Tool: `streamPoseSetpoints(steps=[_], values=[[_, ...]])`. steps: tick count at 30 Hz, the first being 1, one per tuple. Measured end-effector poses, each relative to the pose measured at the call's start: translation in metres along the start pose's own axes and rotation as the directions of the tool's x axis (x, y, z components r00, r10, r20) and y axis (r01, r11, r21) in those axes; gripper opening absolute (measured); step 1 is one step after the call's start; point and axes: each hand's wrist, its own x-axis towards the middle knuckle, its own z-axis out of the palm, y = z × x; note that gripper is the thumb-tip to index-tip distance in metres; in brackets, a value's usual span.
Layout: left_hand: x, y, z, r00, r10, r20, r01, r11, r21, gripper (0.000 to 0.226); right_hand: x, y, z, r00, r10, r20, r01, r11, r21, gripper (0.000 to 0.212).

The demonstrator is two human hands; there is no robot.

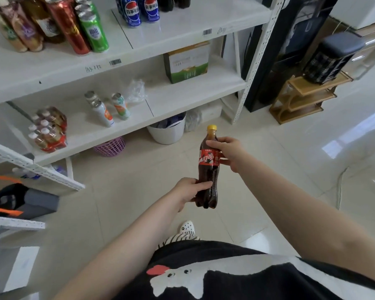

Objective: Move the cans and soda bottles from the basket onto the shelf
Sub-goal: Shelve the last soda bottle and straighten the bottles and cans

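Observation:
A cola bottle (208, 172) with a red label and a yellow cap hangs upright over the tiled floor in front of the white shelf (182, 35). My left hand (188, 190) grips its lower body from the left. My right hand (227, 153) holds it at the label and shoulder from the right. On the upper shelf board stand blue Pepsi cans (139, 9), a green can (93, 29), a red can (67, 27) and several bottles. The basket named in the task cannot be picked out with certainty.
The lower board holds a shrink-wrapped pack of bottles (49, 131), three slim cans (108, 109) and a green-white carton (187, 62). Under the shelf sit a pink basket (110, 147) and a white bucket (167, 132). A wooden rack (303, 98) stands at the right.

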Motion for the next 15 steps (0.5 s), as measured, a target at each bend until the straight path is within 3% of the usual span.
streamPoseSetpoints(steps=[9, 15], values=[[0.089, 0.108, -0.013, 1.000, 0.007, -0.002, -0.007, 1.000, 0.007, 0.038, 0.101, -0.086, -0.016, 0.999, -0.015, -0.043, 0.018, 0.998, 0.059, 0.048], [0.154, 0.169, -0.006, 0.998, 0.007, -0.062, -0.011, 0.998, -0.055, 0.033, 0.182, -0.142, -0.035, 0.998, -0.036, 0.044, 0.036, 0.999, -0.002, 0.048]])
